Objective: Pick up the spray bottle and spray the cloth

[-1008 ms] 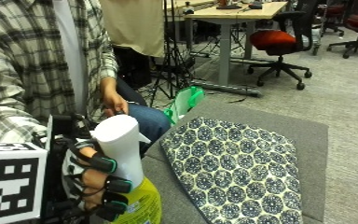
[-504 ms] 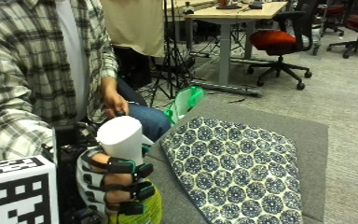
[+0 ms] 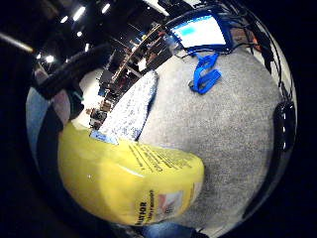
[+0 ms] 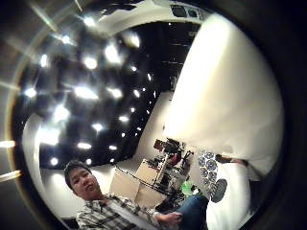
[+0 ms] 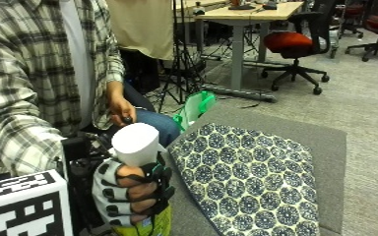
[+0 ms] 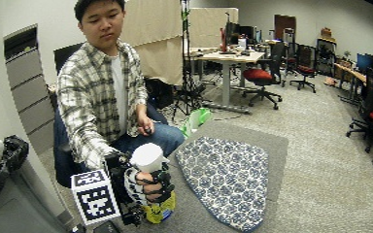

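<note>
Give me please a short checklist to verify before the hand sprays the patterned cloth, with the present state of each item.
1. Bottle held: ok. The gloved right hand grips the spray bottle, fingers curled round it.
2. Bottle upright: ok, white top up, yellow body below.
3. Cloth in place: ok, it lies flat on the grey table beside the bottle.
4. Nozzle towards the cloth: cannot tell, no nozzle shows.
5. Finger on a trigger: cannot tell.
6. Bare hand clear of the cloth: ok, it rests at the person's lap.
</note>
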A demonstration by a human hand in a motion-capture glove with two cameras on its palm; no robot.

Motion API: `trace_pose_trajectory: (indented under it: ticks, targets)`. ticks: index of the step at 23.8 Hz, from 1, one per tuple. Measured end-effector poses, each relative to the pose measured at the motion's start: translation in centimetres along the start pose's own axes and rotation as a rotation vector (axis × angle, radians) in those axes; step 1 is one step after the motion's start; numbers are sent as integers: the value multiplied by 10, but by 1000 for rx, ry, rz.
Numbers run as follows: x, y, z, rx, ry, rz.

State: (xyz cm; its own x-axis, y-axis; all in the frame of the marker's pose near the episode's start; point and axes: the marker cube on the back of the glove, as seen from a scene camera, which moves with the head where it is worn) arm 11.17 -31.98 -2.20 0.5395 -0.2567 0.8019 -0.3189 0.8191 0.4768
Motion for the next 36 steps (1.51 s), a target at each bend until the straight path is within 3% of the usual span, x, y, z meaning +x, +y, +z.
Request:
trace_pose_trajectory:
  ticks: [11, 24, 36]
  targets:
    - [3, -11, -7, 106, 51, -46]
    - [-32, -19, -5, 103, 21, -77]
    - [-107, -30, 29, -70, 120, -208]
